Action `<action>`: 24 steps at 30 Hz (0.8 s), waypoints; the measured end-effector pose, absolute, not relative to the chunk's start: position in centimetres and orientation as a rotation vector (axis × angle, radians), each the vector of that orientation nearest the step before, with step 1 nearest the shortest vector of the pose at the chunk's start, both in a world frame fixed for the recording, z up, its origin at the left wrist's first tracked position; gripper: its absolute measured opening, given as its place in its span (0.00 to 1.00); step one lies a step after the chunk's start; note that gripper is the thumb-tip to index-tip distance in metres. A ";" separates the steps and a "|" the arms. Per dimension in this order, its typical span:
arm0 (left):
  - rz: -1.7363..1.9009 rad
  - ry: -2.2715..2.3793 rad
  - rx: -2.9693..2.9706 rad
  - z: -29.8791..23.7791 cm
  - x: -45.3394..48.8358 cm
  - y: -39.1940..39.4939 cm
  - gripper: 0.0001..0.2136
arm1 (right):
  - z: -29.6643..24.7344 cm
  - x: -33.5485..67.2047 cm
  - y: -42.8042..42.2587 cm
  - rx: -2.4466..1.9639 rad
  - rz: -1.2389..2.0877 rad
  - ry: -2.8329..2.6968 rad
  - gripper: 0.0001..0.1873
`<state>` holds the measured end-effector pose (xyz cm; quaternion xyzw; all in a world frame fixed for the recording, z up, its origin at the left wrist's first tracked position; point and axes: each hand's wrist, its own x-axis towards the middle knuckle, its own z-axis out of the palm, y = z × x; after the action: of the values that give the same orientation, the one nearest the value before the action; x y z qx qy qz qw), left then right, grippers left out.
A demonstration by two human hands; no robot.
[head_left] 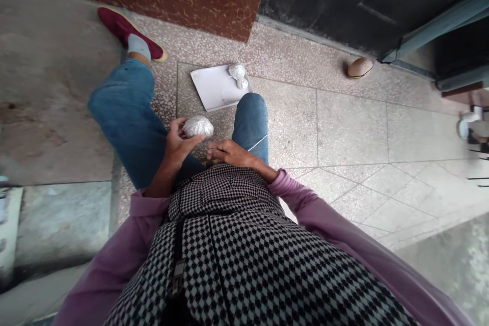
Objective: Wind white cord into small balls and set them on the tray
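Note:
My left hand (177, 143) is wrapped round a ball of shiny white string (198, 127), holding it above my lap between my knees. Close to its right, my right hand (228, 153) has its fingers pressed together and pointing at the ball. A white strand (258, 142) crosses my right thigh and reaches the back of that hand; whether it runs between the fingers is hidden. On the floor ahead lies a shallow white tray or box lid (208, 86). In its far right corner sit a white bundle (237, 71) and a smaller one (242, 83), with a loose strand nearby.
My left foot wears a dark red shoe (118, 25). A tan shoe tip (359, 68) shows by the dark door (336, 5). Speckled tiles (351, 122) cover the floor, with a red-brown wall base (171, 0) ahead. Blurred items stand at the far right edge.

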<state>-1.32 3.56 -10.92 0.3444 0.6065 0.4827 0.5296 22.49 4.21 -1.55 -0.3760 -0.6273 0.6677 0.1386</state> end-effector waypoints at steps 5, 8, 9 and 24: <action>0.996 1.368 0.917 -9.6 -0.8 2.9 0.40 | 0.5 24.4 8.4 -1.187 1.634 -1.713 0.29; 0.943 1.200 0.897 -8.1 -0.3 2.6 0.38 | -0.6 24.9 10.8 -1.277 1.539 -1.645 0.31; 0.931 1.142 0.877 -7.7 -0.2 2.5 0.38 | -1.2 24.8 11.0 -1.302 1.555 -1.624 0.31; 1.121 1.359 0.756 -8.3 -0.1 3.3 0.32 | -4.6 22.3 4.0 -1.222 1.817 -1.932 0.19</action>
<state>-0.08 3.26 -8.25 0.3227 0.5800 0.4786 0.5748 22.26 4.04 -4.60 -0.4159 -0.6576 0.6184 0.1104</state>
